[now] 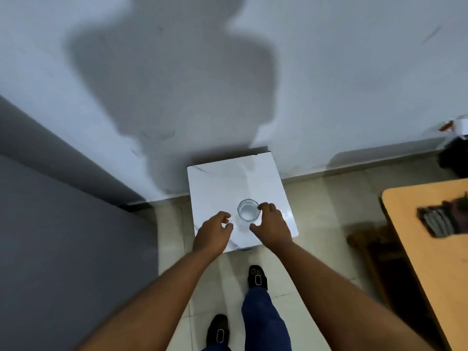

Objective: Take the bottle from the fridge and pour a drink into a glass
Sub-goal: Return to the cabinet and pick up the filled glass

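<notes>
A clear glass (248,209) stands upright on a small white marble-topped table (220,181) against the wall. My right hand (272,225) is curved beside the glass on its right, fingertips at the rim and thumb below it; whether it touches the glass is unclear. My left hand (212,233) hovers just left of the glass with loosely curled fingers, holding nothing. No bottle is visible. A large grey surface (63,236) fills the left side; it may be the fridge.
A wooden table (430,262) with a dark object on it stands at the right. The floor is pale tile. My feet (257,277) stand just in front of the small table. A dark item (453,158) sits by the wall at far right.
</notes>
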